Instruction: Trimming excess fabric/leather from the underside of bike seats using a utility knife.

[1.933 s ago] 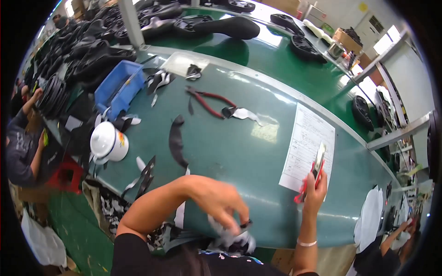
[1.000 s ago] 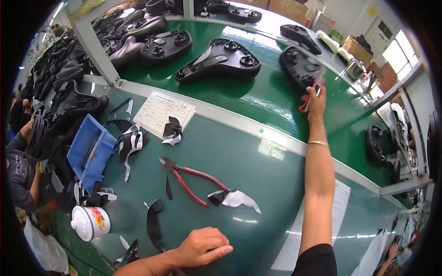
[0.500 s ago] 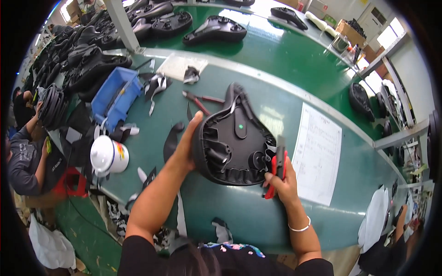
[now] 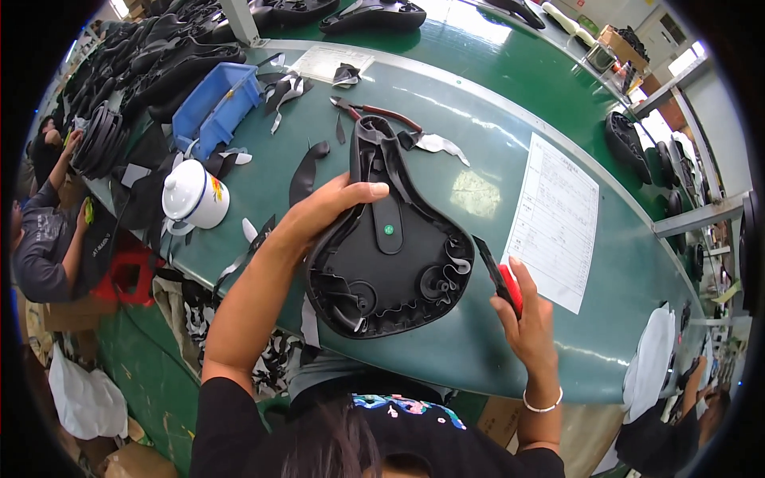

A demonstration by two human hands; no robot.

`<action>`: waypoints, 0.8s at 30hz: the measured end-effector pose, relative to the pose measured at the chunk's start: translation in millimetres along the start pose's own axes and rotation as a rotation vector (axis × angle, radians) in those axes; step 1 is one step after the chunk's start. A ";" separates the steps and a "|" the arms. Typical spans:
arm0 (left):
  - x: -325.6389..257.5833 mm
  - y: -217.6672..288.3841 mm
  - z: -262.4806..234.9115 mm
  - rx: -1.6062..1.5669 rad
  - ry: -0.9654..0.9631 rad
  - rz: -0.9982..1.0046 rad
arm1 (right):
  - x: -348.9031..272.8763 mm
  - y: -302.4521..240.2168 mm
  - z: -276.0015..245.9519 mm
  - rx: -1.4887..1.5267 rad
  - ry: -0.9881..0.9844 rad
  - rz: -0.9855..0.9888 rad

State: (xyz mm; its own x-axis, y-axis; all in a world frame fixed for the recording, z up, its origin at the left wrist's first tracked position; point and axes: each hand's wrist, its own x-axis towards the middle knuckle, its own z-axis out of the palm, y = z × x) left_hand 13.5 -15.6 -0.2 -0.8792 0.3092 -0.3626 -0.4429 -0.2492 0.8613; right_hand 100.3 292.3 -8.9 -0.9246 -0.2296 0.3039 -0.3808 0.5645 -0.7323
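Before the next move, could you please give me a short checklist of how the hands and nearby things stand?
1. Left hand gripping the black saddle: ok, thumb over its underside.
2. Saddle underside facing up: ok.
3. Right hand holding the red-handled tool: ok.
4. Tool's tip apart from the saddle: cannot tell, very near its edge.
5. Pliers in full view: not ok, partly hidden behind the saddle.
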 end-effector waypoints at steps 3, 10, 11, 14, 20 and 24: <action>0.6 6.3 4.1 0.100 -0.024 -0.012 | 21.3 -7.3 -10.4 -0.307 -0.137 -0.307; 0.6 14.5 8.1 0.230 -0.009 0.112 | 8.9 -20.3 -15.8 -0.693 -0.357 -0.205; -4.0 13.1 10.6 0.223 -0.009 0.103 | -7.6 -23.1 -7.0 -0.682 -0.384 -0.103; -21.6 10.8 19.6 0.222 0.099 0.091 | -45.6 -32.8 30.8 -0.449 -0.212 0.123; -63.9 -21.9 7.7 0.035 0.368 0.105 | -78.0 -60.6 33.4 -0.058 -0.235 0.326; -81.7 -40.2 12.4 -0.083 0.432 0.127 | -46.4 -32.6 26.8 0.375 0.106 0.350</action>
State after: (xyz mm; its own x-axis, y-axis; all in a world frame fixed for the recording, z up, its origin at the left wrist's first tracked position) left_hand 105.3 -19.4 -0.8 -0.9124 -0.1358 -0.3861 -0.3236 -0.3384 0.8836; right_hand 155.6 263.2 -15.5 -0.9988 0.0144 0.0475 -0.0420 0.2656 -0.9632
